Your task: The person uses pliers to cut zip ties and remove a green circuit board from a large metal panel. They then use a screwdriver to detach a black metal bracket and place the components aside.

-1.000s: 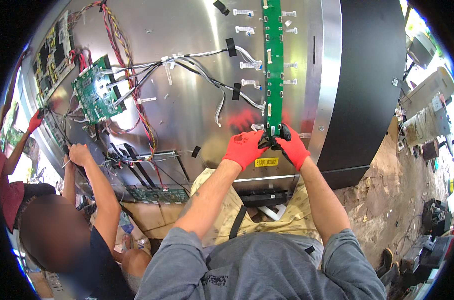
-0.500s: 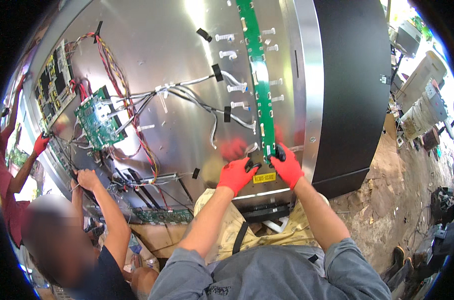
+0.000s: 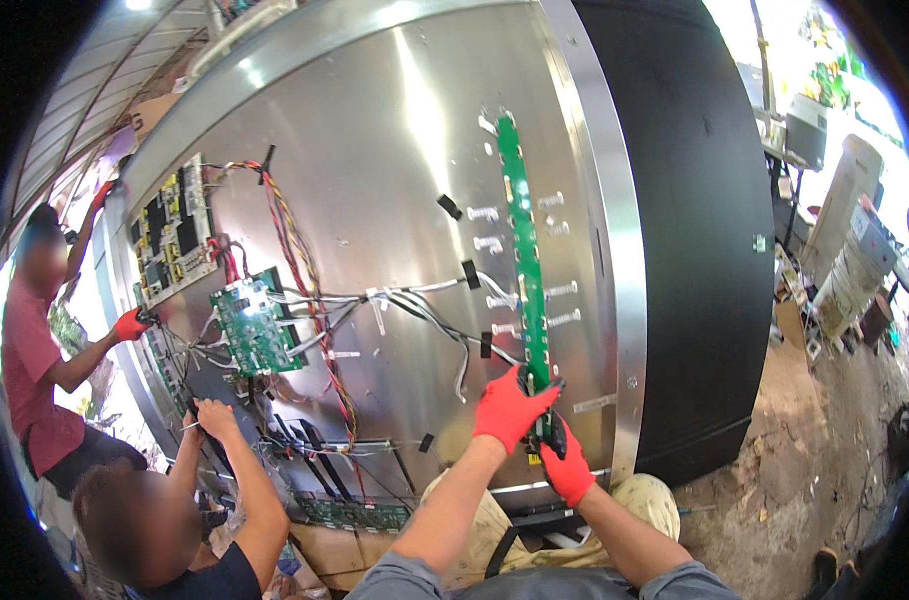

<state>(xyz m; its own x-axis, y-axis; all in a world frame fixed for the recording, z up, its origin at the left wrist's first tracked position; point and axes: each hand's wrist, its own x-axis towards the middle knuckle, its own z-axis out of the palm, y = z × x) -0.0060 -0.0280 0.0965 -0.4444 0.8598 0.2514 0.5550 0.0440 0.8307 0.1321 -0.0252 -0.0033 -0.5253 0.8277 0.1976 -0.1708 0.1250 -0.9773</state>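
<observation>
A long, narrow green circuit board (image 3: 522,235) runs up a shiny metal panel (image 3: 395,200) in front of me. My left hand (image 3: 508,410), in a red glove with black fingertips, grips the board near its lower end, thumb lying across it. Just below, my right hand (image 3: 571,468), gloved alike, has its fingers closed around the lower tip of the strip. The gloves hide that end. White ribbon connectors (image 3: 565,290) stick out along both sides of the board. Behind my hands a yellow label (image 3: 535,459) is mostly covered.
At the left are a square green board (image 3: 260,325), a power board (image 3: 175,230) and bundled cables (image 3: 310,300). One co-worker (image 3: 240,480) crouches at lower left; another in red gloves (image 3: 50,350) stands beyond. A black panel (image 3: 690,250) lies right, with debris on the ground (image 3: 775,450).
My left hand has moved from beside the board's lower end onto it. The right hand stays at the tip. My view has tilted up, showing the board's far end and the standing co-worker.
</observation>
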